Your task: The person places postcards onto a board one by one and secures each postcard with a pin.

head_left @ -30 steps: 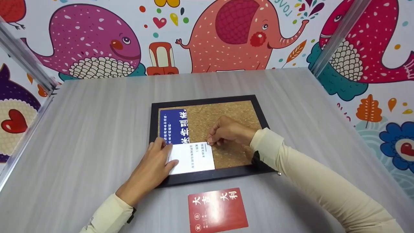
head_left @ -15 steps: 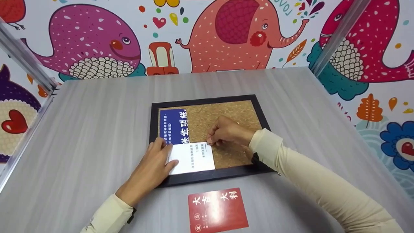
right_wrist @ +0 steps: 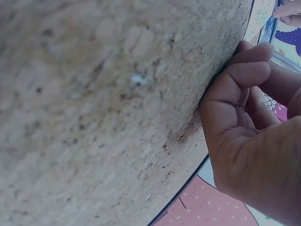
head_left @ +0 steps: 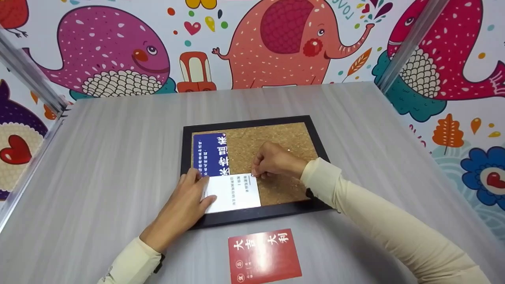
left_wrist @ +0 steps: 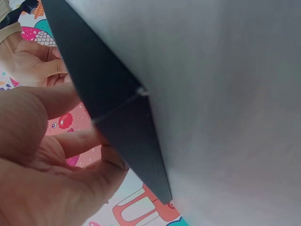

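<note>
My right hand (head_left: 278, 159): thumb and forefinger tips brought together, pinching a tiny pale thing (head_left: 253, 174), too small to identify, at the far right corner of a white rectangular card with dark printed characters (head_left: 236, 193). My left hand (head_left: 188, 201): thumb and forefinger spread apart, both resting on the left part of that card.

The card lies flat on a rectangular brown cork board (head_left: 272, 134), inside its flat black frame (head_left: 252, 213), near the side closest to me. A deep-blue card with white characters (head_left: 209, 152) lies beyond it; their edges meet, overlap unclear. A small whitish speck shows on the cork just beyond my right hand.

Nearer me, apart from the frame, a glossy red card with white characters (head_left: 262, 256) lies on the grey wood-grain table (head_left: 118, 157). Cream sleeves (head_left: 386, 221) cover both forearms. Past the table stands a white wall printed with a coral elephant (head_left: 276, 67).
</note>
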{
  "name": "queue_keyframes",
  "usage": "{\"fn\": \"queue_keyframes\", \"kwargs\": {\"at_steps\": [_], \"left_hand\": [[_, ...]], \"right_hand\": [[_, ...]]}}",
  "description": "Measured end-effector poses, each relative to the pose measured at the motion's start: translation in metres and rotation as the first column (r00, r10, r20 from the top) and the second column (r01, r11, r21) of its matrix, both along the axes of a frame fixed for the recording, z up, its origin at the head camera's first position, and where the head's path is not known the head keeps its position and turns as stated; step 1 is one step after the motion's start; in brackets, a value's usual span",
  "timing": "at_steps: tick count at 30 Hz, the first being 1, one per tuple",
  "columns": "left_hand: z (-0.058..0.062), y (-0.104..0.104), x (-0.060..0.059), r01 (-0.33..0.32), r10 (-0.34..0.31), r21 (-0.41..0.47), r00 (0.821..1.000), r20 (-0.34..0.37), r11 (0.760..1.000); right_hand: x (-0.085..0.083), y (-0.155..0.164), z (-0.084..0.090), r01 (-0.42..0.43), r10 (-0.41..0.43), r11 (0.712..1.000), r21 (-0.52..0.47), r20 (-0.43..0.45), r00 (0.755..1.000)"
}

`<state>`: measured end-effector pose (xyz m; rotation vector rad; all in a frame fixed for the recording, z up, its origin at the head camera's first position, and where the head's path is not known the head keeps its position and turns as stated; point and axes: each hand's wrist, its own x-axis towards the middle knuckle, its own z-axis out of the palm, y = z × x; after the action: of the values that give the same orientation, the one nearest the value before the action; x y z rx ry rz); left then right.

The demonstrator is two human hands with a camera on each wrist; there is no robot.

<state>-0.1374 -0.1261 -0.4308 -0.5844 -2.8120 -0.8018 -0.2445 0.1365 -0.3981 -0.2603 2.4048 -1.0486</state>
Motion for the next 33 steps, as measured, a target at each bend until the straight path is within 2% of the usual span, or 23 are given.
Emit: {"fn": "queue_keyframes", "kwargs": {"at_steps": [9, 13, 17, 25, 33], "left_hand": [[0.000, 0.002, 0.000, 0.001, -0.001, 0.002, 1.000, 0.000, 1.000], [0.001, 0.002, -0.001, -0.008, 0.007, 0.004, 0.999, 0.034, 1.000], [0.001, 0.003, -0.001, -0.028, 0.027, 0.024, 0.998, 0.061, 0.999], [0.006, 0.004, 0.004, -0.074, 0.073, 0.082, 0.997, 0.010, 0.994], [0.008, 0.009, 0.019, -0.042, 0.047, 0.100, 0.998, -0.051, 0.994]], "right_hand": [[0.001, -0.004, 0.003, -0.074, 0.082, 0.993, 0.088, -0.084, 0.993], [0.001, -0.003, 0.002, -0.143, 0.162, 0.982, 0.124, -0.165, 0.973], [0.002, 0.001, -0.001, -0.196, 0.220, 0.973, 0.120, -0.235, 0.947], [0.002, 0.011, -0.008, -0.269, 0.269, 0.962, 0.041, -0.296, 0.916], [0.003, 0.016, -0.012, -0.303, 0.297, 0.952, 0.033, -0.328, 0.897]]}}
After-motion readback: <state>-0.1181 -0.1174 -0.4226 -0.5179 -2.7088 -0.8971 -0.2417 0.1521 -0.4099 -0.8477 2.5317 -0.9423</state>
